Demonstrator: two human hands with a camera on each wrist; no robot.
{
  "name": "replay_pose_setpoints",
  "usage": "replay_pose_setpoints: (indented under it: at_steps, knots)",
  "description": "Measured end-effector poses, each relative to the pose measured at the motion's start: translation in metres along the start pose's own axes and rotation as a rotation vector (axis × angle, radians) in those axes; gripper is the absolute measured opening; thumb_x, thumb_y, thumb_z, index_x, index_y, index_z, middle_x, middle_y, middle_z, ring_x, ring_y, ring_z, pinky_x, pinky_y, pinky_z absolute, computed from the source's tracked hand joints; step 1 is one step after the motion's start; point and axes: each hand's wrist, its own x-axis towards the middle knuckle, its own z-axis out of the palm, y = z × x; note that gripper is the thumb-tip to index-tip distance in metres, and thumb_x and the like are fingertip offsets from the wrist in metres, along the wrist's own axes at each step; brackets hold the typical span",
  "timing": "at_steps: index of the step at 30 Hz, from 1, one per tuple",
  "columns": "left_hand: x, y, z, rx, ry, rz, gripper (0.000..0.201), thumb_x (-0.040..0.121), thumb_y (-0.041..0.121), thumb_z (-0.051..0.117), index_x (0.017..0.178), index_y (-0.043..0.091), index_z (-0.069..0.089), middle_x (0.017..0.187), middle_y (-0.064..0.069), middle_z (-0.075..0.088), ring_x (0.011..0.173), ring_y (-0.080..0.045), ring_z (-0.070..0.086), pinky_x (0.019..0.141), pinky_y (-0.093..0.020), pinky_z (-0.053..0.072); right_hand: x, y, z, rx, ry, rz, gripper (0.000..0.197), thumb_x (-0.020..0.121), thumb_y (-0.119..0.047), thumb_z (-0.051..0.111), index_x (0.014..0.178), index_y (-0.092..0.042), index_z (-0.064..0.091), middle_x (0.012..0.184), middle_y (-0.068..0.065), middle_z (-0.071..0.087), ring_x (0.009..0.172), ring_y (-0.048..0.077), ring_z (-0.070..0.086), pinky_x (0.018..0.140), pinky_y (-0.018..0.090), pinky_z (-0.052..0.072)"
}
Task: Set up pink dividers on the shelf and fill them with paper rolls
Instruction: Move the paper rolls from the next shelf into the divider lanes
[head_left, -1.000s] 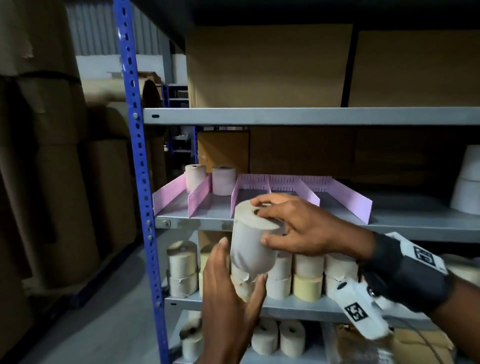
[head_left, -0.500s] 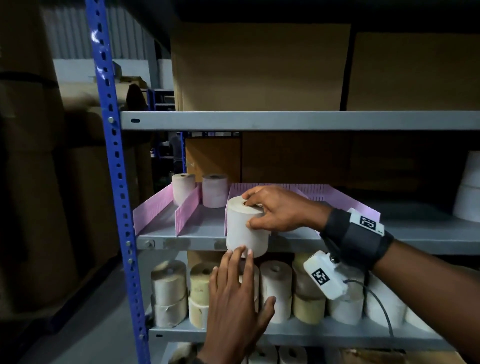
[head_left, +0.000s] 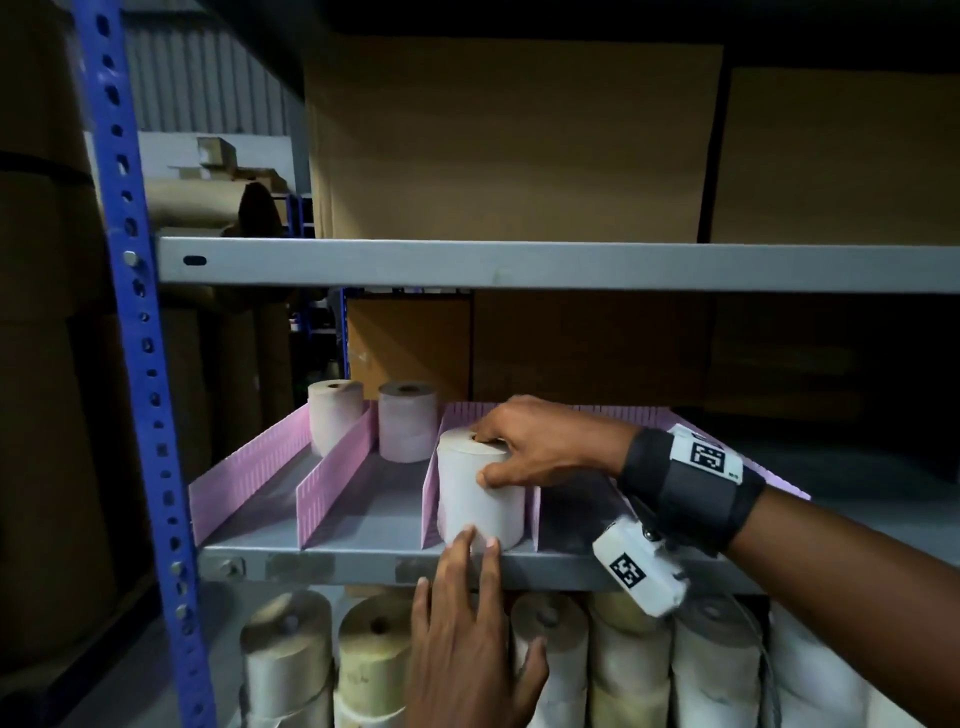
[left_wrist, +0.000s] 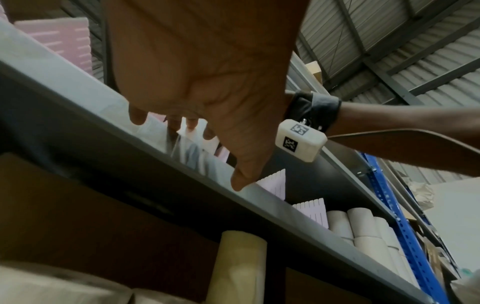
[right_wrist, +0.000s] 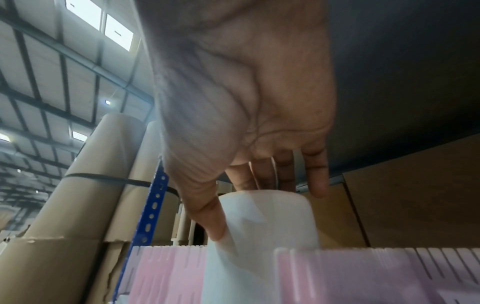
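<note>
Standing upright at shelf (head_left: 363, 564) front edge, third pink-divider (head_left: 431, 499) lane: paper roll (head_left: 478, 499), axis vertical. Right hand (head_left: 535, 441) nearer, gripping rim from 3 o'clock; left hand (head_left: 467, 639) straight-fingered, touching base from 6 o'clock. Probably pushed next toward 12 o'clock.

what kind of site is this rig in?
Likely a warehouse or stockroom: slotted blue-post steel shelving, stacked paper rolls on the lower shelf, big brown wrapped rolls under a corrugated metal roof.
</note>
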Motion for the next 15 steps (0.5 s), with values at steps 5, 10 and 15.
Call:
replay_pose_setpoints:
  at_steps: [5,10,15]
  knots:
    - [0.004,-0.004,0.029,-0.012,0.036,-0.022,0.076,0.059,0.051,0.069,0.130,0.022,0.071,0.136,-0.008,0.066,0.125,-0.031,0.064,0.093,-0.049,0.050,0.036,0.018,-0.003,-0.100,-0.112,0.041,0.030,0.088,-0.037,0.064,0.096,-0.008,0.064,0.090,0.010,0.064,0.074,0.025,0.057,0.061,0.030,0.043]
    - [-0.001,-0.008,0.043,-0.034,0.185,-0.006,0.063,0.075,0.040,0.062,0.135,0.021,0.066,0.142,-0.007,0.062,0.132,-0.031,0.058,0.099,-0.052,0.049,0.066,0.043,0.005,0.081,-0.174,0.113,0.045,0.093,-0.025,0.063,0.128,0.001,0.052,0.108,0.011,0.061,0.092,0.028,0.060,0.079,0.028,0.053]
    - [-0.002,-0.010,0.045,0.002,0.206,0.004,0.063,0.078,0.043,0.058,0.136,0.021,0.065,0.143,-0.007,0.061,0.133,-0.032,0.057,0.100,-0.052,0.047,0.094,0.065,0.014,-0.054,-0.067,0.107,0.029,0.088,-0.027,0.066,0.099,0.000,0.064,0.088,0.008,0.060,0.078,0.022,0.056,0.071,0.035,0.045]
